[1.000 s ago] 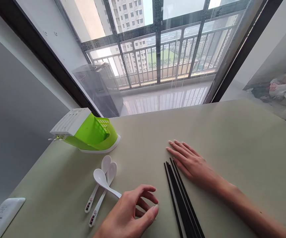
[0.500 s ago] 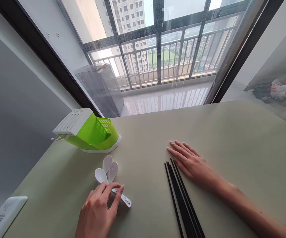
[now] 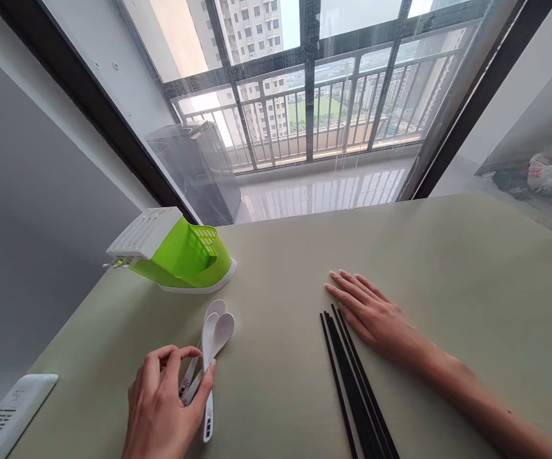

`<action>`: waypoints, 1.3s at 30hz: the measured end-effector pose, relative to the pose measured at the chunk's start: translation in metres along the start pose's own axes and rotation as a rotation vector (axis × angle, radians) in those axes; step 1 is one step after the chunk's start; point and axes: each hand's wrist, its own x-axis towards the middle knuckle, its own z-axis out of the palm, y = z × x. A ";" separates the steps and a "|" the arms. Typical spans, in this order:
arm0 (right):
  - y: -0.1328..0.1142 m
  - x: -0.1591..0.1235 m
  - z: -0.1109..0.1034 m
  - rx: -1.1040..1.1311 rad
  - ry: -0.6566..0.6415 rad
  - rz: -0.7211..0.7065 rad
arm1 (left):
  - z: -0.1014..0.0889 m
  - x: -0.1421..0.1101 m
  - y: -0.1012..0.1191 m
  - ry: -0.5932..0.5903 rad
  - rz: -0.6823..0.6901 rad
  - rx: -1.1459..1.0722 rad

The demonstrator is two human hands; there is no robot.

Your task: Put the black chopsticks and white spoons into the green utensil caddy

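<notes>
My left hand (image 3: 164, 408) is at the near left of the pale green table (image 3: 448, 268), its thumb and fingers closed round the handles of the white spoons (image 3: 216, 331), whose bowls point away from me. My right hand (image 3: 369, 315) lies flat and open on the table, palm down, just right of the tips of several black chopsticks (image 3: 352, 382) that run toward the near edge. A green and white utensil holder (image 3: 175, 255) lies on its side beyond the spoons.
A white remote-like device (image 3: 11, 414) lies at the near left corner. A big window with a dark frame and a balcony railing runs along the table's far edge. Bags and clutter sit on the floor at far right.
My left hand has moved left and gathered the spoon that lay across the others, turning it in line with them. My right hand has stayed flat.
</notes>
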 end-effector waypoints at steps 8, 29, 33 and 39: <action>0.000 0.000 0.000 0.002 -0.002 -0.001 | 0.002 0.007 0.000 -0.107 -0.119 -0.025; 0.000 0.000 -0.001 -0.009 -0.010 0.007 | -0.004 0.002 0.060 -0.483 -0.058 -0.290; 0.001 0.001 -0.001 -0.015 -0.017 0.005 | 0.000 0.000 0.078 -0.498 -0.065 -0.231; 0.000 0.002 -0.001 -0.008 -0.008 0.011 | -0.003 -0.001 0.083 -0.547 -0.067 -0.206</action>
